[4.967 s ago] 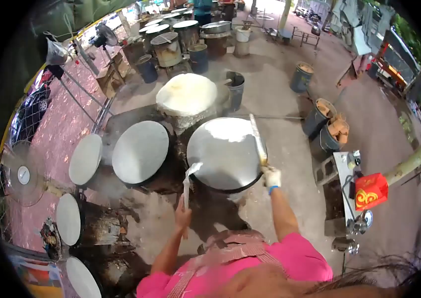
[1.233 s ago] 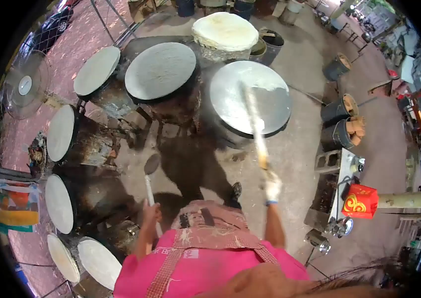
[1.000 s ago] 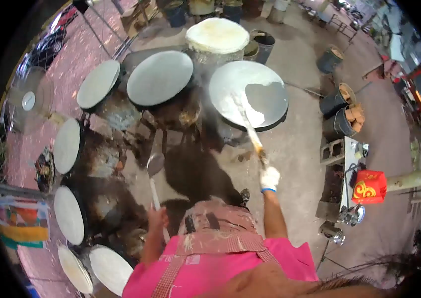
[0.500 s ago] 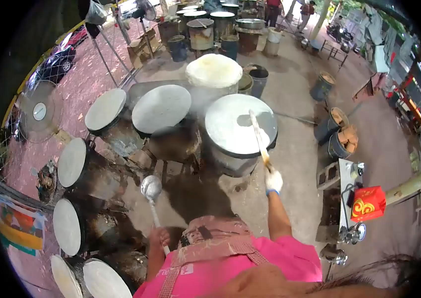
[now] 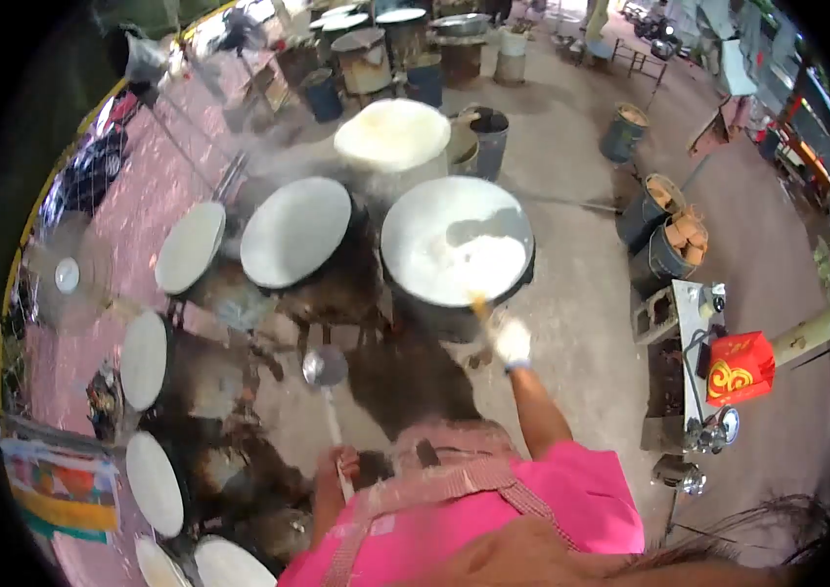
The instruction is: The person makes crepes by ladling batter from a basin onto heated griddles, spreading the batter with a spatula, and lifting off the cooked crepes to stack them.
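My left hand (image 5: 338, 462) is closed round the handle of a metal ladle (image 5: 325, 368), whose round bowl hangs over the ground in front of me. A white glove covers my right hand (image 5: 512, 342), which grips a wooden paddle (image 5: 479, 306) at the near rim of a large round pot (image 5: 426, 315). White liquid (image 5: 415, 235) fills that pot almost to the top, with a shadow across it. The paddle's far end cannot be made out against the liquid. Left of this pot stands another wide pan of white liquid (image 5: 295, 233), giving off haze.
Several more white-topped pans curve down my left side, including one pan (image 5: 146, 362). Behind the big pot is a cream-topped vat (image 5: 392, 135). Buckets of brown pieces (image 5: 674, 245) stand right. A red bag (image 5: 740, 369) sits on a bench (image 5: 691, 342). A fan (image 5: 67, 275) is far left.
My right hand has moved a little left and nearer the pot. The paddle, earlier lying visibly across the pot's top, now shows only a short length near the rim. My view has shifted slightly.
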{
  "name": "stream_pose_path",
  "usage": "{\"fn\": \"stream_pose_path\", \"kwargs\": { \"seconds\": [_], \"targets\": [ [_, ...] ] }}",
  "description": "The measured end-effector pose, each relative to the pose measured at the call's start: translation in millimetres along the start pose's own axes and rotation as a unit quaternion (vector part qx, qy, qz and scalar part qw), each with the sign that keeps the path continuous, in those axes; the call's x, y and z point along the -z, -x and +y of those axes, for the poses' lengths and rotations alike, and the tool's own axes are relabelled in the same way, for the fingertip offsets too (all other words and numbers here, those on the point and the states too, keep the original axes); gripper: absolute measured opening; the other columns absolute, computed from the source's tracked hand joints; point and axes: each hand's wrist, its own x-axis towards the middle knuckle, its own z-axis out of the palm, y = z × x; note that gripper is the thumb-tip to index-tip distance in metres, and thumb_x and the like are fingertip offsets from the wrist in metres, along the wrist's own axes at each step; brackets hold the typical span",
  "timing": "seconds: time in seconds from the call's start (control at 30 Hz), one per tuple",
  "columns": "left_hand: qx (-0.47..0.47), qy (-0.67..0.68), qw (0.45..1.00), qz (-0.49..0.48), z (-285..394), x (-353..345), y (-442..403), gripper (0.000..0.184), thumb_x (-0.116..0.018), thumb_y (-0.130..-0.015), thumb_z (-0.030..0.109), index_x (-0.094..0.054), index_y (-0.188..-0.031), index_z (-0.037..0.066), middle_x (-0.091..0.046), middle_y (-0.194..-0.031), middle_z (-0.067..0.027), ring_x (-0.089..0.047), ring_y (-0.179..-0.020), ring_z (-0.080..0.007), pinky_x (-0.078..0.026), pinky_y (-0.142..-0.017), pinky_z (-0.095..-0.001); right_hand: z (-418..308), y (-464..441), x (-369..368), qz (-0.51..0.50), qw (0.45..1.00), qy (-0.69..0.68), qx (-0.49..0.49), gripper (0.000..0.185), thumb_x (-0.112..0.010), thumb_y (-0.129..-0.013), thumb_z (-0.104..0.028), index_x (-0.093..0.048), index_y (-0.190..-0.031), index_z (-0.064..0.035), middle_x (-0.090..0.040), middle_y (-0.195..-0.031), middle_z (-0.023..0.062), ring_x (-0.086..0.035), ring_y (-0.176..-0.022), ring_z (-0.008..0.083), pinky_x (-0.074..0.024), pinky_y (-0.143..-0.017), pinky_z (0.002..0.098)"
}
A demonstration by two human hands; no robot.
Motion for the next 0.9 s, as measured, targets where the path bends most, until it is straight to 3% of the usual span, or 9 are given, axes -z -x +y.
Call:
{"fn": "stream_pose_path", "kwargs": {
  "seconds": [0.03,0.07,0.2,0.27,0.43,0.57,0.63,0.87,0.9],
  "targets": [
    [0.023,0.002,1.000,-0.017,2.1,-1.3,-3.8,0.024,-0.045,-0.086,0.020,-0.039,-0.066,0.008,-0.035,-0.053,-0.0009,-0.034,-0.044,-0.0108,-0.030,-0.037,-0.0238,-4.5,19.1,5.6,-0.118,0.985,0.114,0.058,0.031,-0.049,-0.081,-0.034,-0.063,-0.096,-0.0105,-0.063,-0.088,0.0177,-0.059,-0.081,0.0371,-0.0471,-0.071,0.0436],
    [0.047,0.004,0.998,-0.032,3.5,-4.4,-8.0,0.025,-0.045,-0.085,0.019,-0.038,-0.064,0.008,-0.033,-0.054,-0.0004,-0.033,-0.045,-0.0109,-0.029,-0.036,-0.0241,34.8,43.9,-29.7,0.004,0.993,-0.044,0.106,0.034,-0.045,-0.083,-0.039,-0.063,-0.101,-0.0169,-0.063,-0.090,0.0160,-0.060,-0.082,0.0351,-0.0474,-0.073,0.0417],
    [-0.002,-0.048,0.998,0.038,5.9,-7.8,-20.4,0.028,-0.044,-0.085,0.023,-0.037,-0.062,0.010,-0.032,-0.052,0.0013,-0.032,-0.041,-0.0110,-0.026,-0.035,-0.0244,39.0,1.4,91.1,-0.079,0.974,-0.100,-0.189,0.034,-0.048,-0.083,-0.037,-0.064,-0.099,-0.0122,-0.061,-0.092,0.0204,-0.058,-0.089,0.0358,-0.0457,-0.077,0.0422],
    [0.064,-0.003,0.997,0.041,5.6,-4.5,-36.4,0.028,-0.044,-0.086,0.022,-0.037,-0.061,0.010,-0.031,-0.051,0.0015,-0.032,-0.040,-0.0111,-0.026,-0.035,-0.0245,43.4,-49.8,75.5,0.069,0.978,-0.159,-0.117,0.044,-0.053,-0.081,-0.042,-0.061,-0.105,-0.0056,-0.063,-0.093,0.0175,-0.059,-0.087,0.0349,-0.0457,-0.078,0.0420],
    [0.095,-0.069,0.992,0.041,-0.2,-4.1,-71.3,0.031,-0.045,-0.086,0.022,-0.035,-0.058,0.012,-0.030,-0.049,0.0027,-0.030,-0.038,-0.0106,-0.024,-0.033,-0.0253,48.5,21.3,38.7,0.024,0.991,-0.122,0.039,0.035,-0.051,-0.084,-0.040,-0.062,-0.103,-0.0125,-0.062,-0.085,0.0181,-0.060,-0.072,0.0358,-0.0464,-0.067,0.0439],
    [0.025,-0.045,0.987,0.152,-31.6,-30.3,-68.7,0.034,-0.045,-0.087,0.017,-0.033,-0.056,0.014,-0.028,-0.048,0.0039,-0.027,-0.037,-0.0089,-0.021,-0.032,-0.0236,51.3,-52.6,114.0,-0.097,0.934,-0.274,-0.207,0.043,-0.050,-0.082,-0.041,-0.063,-0.100,-0.0046,-0.062,-0.093,0.0191,-0.059,-0.087,0.0361,-0.0454,-0.077,0.0440],
    [0.040,-0.029,0.990,0.136,-36.2,-27.6,-69.9,0.031,-0.046,-0.087,0.014,-0.034,-0.058,0.013,-0.027,-0.049,0.0038,-0.028,-0.038,-0.0082,-0.022,-0.032,-0.0234,80.3,-144.8,56.1,0.038,0.961,-0.211,-0.175,0.044,-0.053,-0.079,-0.041,-0.064,-0.098,-0.0027,-0.060,-0.099,0.0220,-0.056,-0.095,0.0374,-0.0455,-0.080,0.0411],
    [-0.079,-0.199,0.962,0.169,-38.0,-19.8,-42.5,0.021,-0.048,-0.085,0.012,-0.036,-0.067,0.011,-0.028,-0.051,0.0029,-0.028,-0.038,-0.0083,-0.023,-0.033,-0.0244,31.5,-132.7,69.2,-0.072,0.879,-0.360,-0.304,0.040,-0.064,-0.075,-0.038,-0.067,-0.088,0.0000,-0.065,-0.072,0.0152,-0.062,-0.063,0.0218,-0.0488,-0.058,0.0342],
    [-0.055,-0.200,0.967,0.146,-33.2,-22.8,-41.3,0.021,-0.048,-0.086,0.014,-0.036,-0.069,0.011,-0.029,-0.051,0.0029,-0.029,-0.038,-0.0079,-0.024,-0.032,-0.0244,36.4,-113.7,13.1,0.028,0.892,-0.404,-0.202,0.027,-0.069,-0.071,-0.025,-0.064,-0.070,0.0016,-0.061,-0.064,0.0088,-0.053,-0.045,0.0141,-0.0432,-0.043,0.0322]
  ]
}}
